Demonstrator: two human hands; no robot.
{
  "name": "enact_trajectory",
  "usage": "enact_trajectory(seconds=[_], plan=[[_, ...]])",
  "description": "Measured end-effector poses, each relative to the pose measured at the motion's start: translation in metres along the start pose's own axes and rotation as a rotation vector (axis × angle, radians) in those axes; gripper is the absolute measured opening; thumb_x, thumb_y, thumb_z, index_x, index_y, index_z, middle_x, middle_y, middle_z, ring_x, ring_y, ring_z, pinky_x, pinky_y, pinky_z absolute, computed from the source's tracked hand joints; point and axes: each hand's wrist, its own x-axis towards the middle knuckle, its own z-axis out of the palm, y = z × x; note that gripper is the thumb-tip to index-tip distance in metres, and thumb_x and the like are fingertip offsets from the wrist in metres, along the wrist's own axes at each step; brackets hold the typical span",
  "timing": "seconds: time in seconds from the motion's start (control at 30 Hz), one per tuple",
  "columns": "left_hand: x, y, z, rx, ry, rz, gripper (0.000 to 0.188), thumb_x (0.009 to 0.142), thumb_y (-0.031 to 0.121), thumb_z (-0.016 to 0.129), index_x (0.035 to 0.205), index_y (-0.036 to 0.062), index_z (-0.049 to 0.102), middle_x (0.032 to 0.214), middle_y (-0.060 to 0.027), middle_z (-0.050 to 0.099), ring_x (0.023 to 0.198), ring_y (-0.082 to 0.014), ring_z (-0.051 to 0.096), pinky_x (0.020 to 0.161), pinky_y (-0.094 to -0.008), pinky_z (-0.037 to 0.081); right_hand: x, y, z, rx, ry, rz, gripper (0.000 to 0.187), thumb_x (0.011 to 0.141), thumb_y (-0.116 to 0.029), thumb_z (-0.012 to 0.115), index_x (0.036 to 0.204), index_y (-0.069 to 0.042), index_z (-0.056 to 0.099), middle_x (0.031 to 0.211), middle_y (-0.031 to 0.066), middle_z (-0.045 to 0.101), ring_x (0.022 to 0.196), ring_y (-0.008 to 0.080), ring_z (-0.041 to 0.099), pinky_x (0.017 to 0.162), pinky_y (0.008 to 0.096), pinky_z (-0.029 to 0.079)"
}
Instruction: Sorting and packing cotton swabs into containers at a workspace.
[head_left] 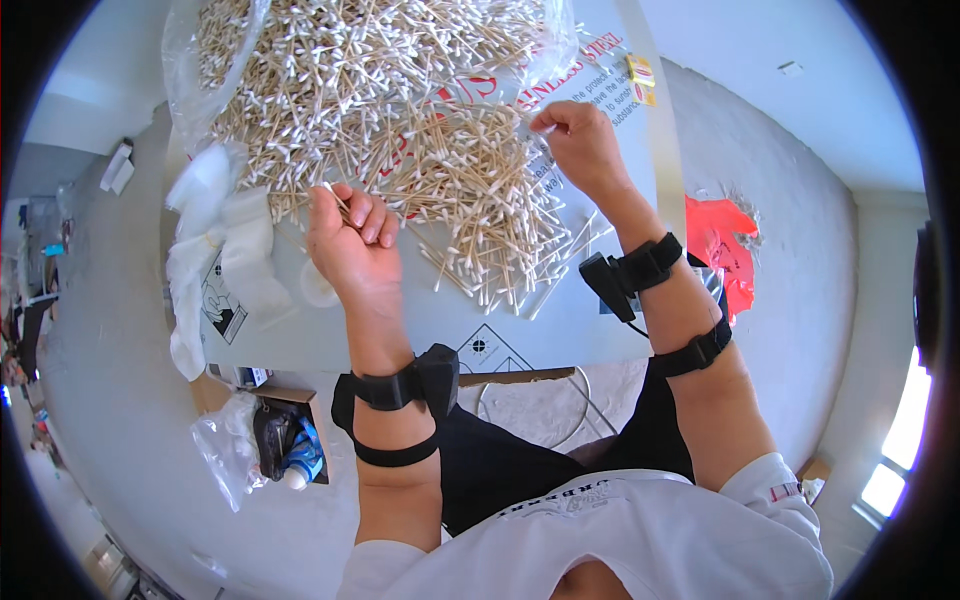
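A large heap of cotton swabs (320, 70) with pale sticks and white tips covers the far part of the table, and a looser pile of swabs (480, 210) lies nearer me. At the near left edge of the heap, my left hand (355, 235) is turned palm up with its fingers curled. A cotton swab (342, 204) shows between its thumb and fingers. My right hand (583, 145) is beside the pile's right edge, thumb and fingertips pinched together. Whatever is between those fingertips is too small to tell.
Clear plastic bags (232, 232) lie along the table's left side, and clear plastic film (553, 45) borders the heap. Small yellow packets (640, 80) rest at the far right edge. Below the table are an open box (318, 425) at left and a red sheet (722, 250) at right.
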Motion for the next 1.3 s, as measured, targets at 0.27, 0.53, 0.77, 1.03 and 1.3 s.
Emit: enact_trajectory(seconds=[0.27,0.53,0.77,1.03,1.3], plan=[[-0.003,-0.006,0.010,-0.050,-0.012,-0.024,0.032,0.101,0.035,0.043,0.085,0.0093,0.053,0.061,0.0015,0.036,0.049,-0.0095,0.032,0.043,-0.0248,0.028,0.091,-0.076,0.045,0.008,0.128,-0.269,0.023,0.080,-0.017,0.070,0.090,0.004,0.067,0.068,0.0103,0.066,0.052,0.0118,0.053,0.048,0.0269,0.043],[-0.004,-0.005,0.014,-0.069,-0.001,-0.031,0.032,0.101,0.034,0.043,0.084,0.0085,0.053,0.061,0.0015,0.038,0.049,-0.0093,0.033,0.042,-0.0246,0.028,0.142,-0.123,0.052,-0.001,-0.111,0.049,0.053,0.070,-0.037,0.076,0.089,0.011,0.066,0.087,0.0278,0.067,0.083,0.0388,0.067,0.068,0.0441,0.053],[-0.002,0.001,0.003,-0.068,0.006,0.005,0.031,0.100,0.034,0.047,0.084,0.0076,0.052,0.061,0.0014,0.039,0.050,-0.0086,0.032,0.043,-0.0241,0.027,0.126,-0.097,0.025,0.185,-0.276,0.047,0.036,0.069,-0.031,0.076,0.071,0.004,0.068,0.060,0.0141,0.062,0.059,0.0231,0.062,0.053,0.0358,0.048],[-0.003,-0.004,0.009,-0.053,0.017,-0.003,0.031,0.100,0.034,0.046,0.085,0.0071,0.051,0.062,0.0010,0.039,0.050,-0.0089,0.033,0.042,-0.0243,0.028,0.046,-0.053,-0.006,0.791,-0.282,0.276,0.014,0.083,-0.010,0.068,0.081,0.004,0.065,0.069,0.0111,0.067,0.048,0.0043,0.049,0.038,0.0194,0.029],[-0.003,-0.004,0.009,-0.035,0.026,-0.012,0.031,0.100,0.034,0.046,0.084,0.0078,0.051,0.063,0.0005,0.038,0.051,-0.0094,0.032,0.043,-0.0249,0.027,0.014,-0.029,-0.022,0.809,-0.282,0.422,0.013,0.087,-0.010,0.062,0.085,0.002,0.064,0.074,0.0136,0.069,0.049,0.0037,0.047,0.039,0.0170,0.031]])
